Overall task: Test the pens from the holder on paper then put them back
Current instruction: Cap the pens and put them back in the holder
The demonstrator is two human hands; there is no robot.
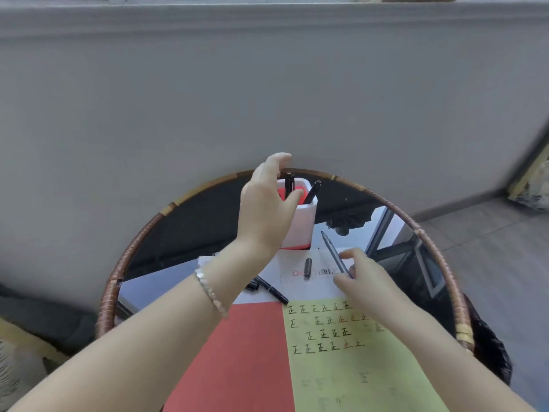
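Pinching grey pen (pixel 331 248) in right hand (pixel 368 285); left hand (pixel 264 212) curled over holder (pixel 303 226), grip unclear

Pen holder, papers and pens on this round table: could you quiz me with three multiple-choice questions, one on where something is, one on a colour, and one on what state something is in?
1. Where does the pen holder stand?
A. On a chair.
B. At the far side of the table, past the papers.
C. On the floor.

2. What colour is the sheet with handwritten marks?
A. Red.
B. White.
C. Yellow-green.

3. What state is the grey pen in?
A. Pinched by the right hand.
B. Standing in the holder.
C. Lying untouched.

Answers:
1 B: it stands near the far rim, behind the papers.
2 C: the rows of marks are on the yellow-green page.
3 A: thumb and finger close on its barrel.
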